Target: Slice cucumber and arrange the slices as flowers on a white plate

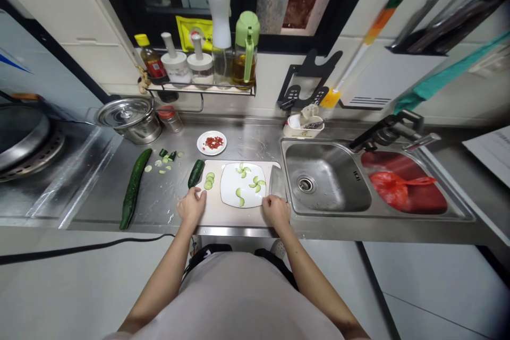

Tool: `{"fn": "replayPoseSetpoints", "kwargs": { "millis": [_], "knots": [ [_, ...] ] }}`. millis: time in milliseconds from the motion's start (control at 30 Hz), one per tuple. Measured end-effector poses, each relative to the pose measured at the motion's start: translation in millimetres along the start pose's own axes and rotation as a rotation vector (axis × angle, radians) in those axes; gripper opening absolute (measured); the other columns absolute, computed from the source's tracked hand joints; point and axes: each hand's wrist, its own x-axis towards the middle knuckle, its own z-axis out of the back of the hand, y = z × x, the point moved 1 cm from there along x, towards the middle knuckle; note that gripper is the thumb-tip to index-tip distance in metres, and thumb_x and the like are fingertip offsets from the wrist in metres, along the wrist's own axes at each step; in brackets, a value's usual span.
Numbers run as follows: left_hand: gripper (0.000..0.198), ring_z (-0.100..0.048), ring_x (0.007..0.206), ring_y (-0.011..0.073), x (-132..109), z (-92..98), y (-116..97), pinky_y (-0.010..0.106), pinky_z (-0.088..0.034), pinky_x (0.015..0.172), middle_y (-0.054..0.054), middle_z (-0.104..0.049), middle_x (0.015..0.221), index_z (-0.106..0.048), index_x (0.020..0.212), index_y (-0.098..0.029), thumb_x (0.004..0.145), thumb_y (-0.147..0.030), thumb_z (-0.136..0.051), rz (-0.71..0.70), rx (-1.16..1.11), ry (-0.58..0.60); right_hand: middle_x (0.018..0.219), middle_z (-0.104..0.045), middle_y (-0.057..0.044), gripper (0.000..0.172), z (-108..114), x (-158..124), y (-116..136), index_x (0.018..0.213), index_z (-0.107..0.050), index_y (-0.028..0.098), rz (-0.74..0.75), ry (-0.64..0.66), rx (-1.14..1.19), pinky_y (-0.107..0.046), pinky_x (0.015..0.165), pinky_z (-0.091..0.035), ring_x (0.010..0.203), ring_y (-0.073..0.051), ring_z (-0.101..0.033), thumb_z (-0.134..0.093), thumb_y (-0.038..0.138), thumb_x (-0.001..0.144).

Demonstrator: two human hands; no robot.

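Note:
A white plate [231,186] with curved cucumber pieces [257,184] arranged on it lies on the pale cutting board [223,216]. My left hand [192,207] rests at the board's left edge, fingers loosely bent and apart, holding nothing visible. Just beyond it are a cut cucumber piece [196,173] and overlapping cucumber slices [209,181]. At the plate's lower right corner, my right hand [276,210] is closed, thumb against curled fingers; whatever they hold is hidden. The cleaver's blade [278,181] lies right behind that hand, its handle out of sight.
A whole cucumber [134,188] and scattered scraps [163,164] lie on the counter to the left. Behind the board stands a small plate [201,150] of chopped red pieces. The sink [326,180] borders the board's right; a lidded pot [135,122] stands at back left.

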Motion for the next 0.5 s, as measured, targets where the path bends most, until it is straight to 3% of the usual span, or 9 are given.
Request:
{"fn": "replayPoseSetpoints", "kwargs": {
  "millis": [233, 500],
  "knots": [
    [0.039, -0.066, 0.088, 0.0303, 5, -9.3, -15, 0.042, -0.037, 0.089, 0.01, -0.072, 0.084, -0.062, 0.111, -0.02, 0.087, -0.048, -0.05, -0.025, 0.029, -0.016, 0.078, -0.068, -0.007, 0.029, 4, 0, -4, 0.073, -0.068, 0.019, 0.033, -0.069, 0.041, -0.029, 0.068, -0.032, 0.076, -0.019, -0.057, -0.047, 0.032, 0.089],
    [0.032, -0.064, 0.089, 0.0257, 9, -15.8, -19, 0.033, -0.043, 0.076, 0.01, -0.067, 0.097, -0.061, 0.109, -0.02, 0.083, -0.037, -0.057, -0.031, -0.068, -0.049, 0.082, -0.069, -0.006, 0.031, 3, -2, -10, 0.079, -0.069, 0.019, 0.067, -0.114, 0.149, -0.029, 0.071, -0.032, 0.078, -0.02, -0.055, -0.043, 0.033, 0.09]
  ]
}}
